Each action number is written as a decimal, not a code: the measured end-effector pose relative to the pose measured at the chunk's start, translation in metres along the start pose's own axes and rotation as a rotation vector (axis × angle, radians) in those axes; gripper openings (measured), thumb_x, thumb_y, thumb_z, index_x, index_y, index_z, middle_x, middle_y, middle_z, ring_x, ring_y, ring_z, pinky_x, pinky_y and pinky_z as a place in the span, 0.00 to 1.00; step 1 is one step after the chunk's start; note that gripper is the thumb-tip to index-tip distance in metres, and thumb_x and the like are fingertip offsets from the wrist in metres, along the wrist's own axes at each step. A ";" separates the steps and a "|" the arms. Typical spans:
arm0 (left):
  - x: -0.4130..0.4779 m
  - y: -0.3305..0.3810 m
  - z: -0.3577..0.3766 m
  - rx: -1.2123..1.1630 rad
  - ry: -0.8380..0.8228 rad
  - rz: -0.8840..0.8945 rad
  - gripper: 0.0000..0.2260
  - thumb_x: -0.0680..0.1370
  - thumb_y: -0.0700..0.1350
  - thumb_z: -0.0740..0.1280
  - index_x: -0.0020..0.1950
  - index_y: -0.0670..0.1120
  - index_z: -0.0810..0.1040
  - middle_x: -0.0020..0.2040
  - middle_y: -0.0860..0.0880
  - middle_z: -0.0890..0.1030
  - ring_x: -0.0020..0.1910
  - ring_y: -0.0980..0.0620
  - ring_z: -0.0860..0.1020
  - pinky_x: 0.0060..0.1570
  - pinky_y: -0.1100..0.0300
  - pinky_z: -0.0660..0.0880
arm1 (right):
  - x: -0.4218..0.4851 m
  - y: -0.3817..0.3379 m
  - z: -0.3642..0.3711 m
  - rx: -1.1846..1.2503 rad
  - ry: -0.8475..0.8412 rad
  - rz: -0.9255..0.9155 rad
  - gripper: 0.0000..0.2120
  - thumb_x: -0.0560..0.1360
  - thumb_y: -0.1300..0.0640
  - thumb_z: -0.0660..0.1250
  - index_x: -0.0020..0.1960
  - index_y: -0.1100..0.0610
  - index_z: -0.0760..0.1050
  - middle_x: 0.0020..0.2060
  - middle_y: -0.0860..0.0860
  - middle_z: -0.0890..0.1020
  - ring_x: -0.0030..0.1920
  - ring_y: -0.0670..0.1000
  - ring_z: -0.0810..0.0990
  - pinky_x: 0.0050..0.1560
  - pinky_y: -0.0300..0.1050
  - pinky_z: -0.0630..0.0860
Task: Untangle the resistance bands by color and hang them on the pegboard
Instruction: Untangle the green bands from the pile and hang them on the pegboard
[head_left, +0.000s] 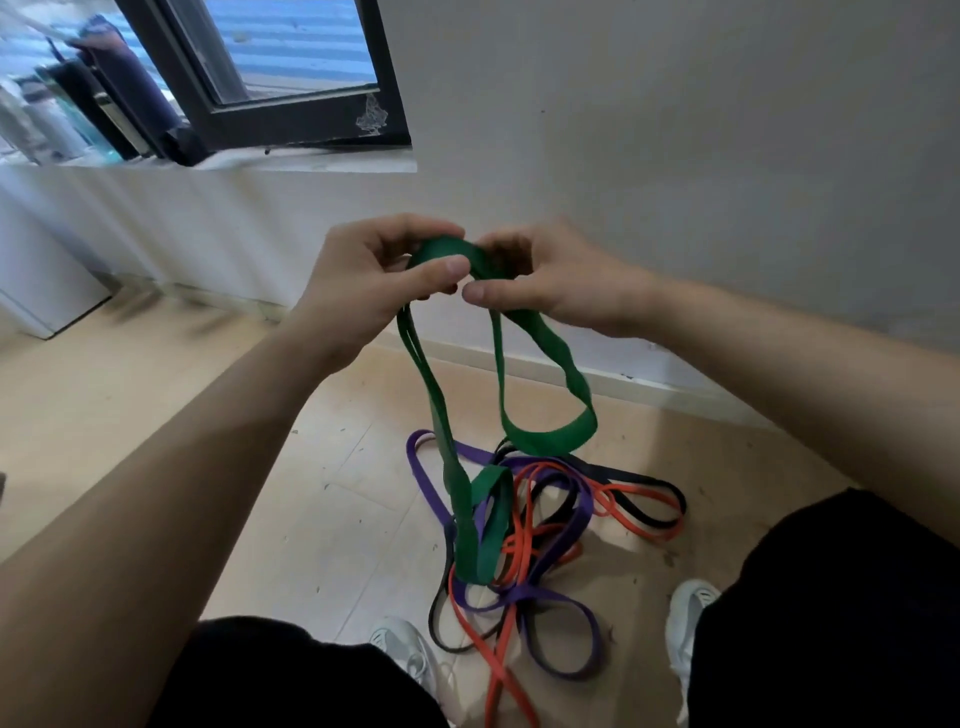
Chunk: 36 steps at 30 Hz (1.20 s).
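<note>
At the centre of the frame the left hand (374, 280) and right hand (561, 280) meet, each grip clamped, thumb against curled fingers, on the top of one green resistance band (550, 436), which hangs in two loops. The lower loop runs down into the tangle on the wooden floor (208, 467) at lower centre. That tangle mixes three more colours, purple band (584, 501), orange band (498, 670) and black band (623, 474), though the number of each cannot be told, and it lies between two white shoes (400, 644).
</note>
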<state>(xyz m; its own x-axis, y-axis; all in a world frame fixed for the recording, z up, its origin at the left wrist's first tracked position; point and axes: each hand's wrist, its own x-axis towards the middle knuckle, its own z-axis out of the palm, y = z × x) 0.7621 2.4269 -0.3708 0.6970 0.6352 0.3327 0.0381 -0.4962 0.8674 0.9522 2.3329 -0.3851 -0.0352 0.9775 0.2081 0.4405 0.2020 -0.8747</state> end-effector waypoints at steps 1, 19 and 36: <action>0.000 -0.001 0.000 -0.008 -0.019 -0.007 0.15 0.73 0.44 0.76 0.58 0.47 0.82 0.47 0.51 0.87 0.46 0.52 0.85 0.47 0.63 0.79 | -0.001 -0.001 -0.005 -0.009 -0.001 0.007 0.13 0.77 0.56 0.72 0.60 0.58 0.80 0.49 0.56 0.85 0.51 0.53 0.84 0.56 0.47 0.81; 0.016 -0.050 0.048 0.057 -0.161 -0.250 0.10 0.73 0.41 0.77 0.48 0.43 0.78 0.38 0.43 0.78 0.40 0.48 0.79 0.48 0.54 0.80 | -0.029 0.003 -0.077 0.298 0.443 -0.053 0.06 0.75 0.55 0.66 0.50 0.55 0.78 0.36 0.46 0.75 0.39 0.47 0.75 0.48 0.43 0.75; 0.076 0.049 0.056 0.201 -0.211 -0.117 0.07 0.70 0.40 0.79 0.43 0.44 0.83 0.30 0.53 0.76 0.30 0.57 0.72 0.34 0.64 0.69 | -0.042 0.047 -0.071 -0.067 0.026 0.307 0.14 0.75 0.56 0.74 0.59 0.58 0.79 0.54 0.55 0.84 0.57 0.52 0.82 0.68 0.53 0.73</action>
<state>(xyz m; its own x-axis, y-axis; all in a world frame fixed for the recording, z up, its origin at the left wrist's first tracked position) 0.8568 2.4179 -0.3240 0.8122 0.5680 0.1329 0.2524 -0.5475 0.7978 1.0385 2.2969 -0.4041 0.1313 0.9901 -0.0497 0.4847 -0.1078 -0.8680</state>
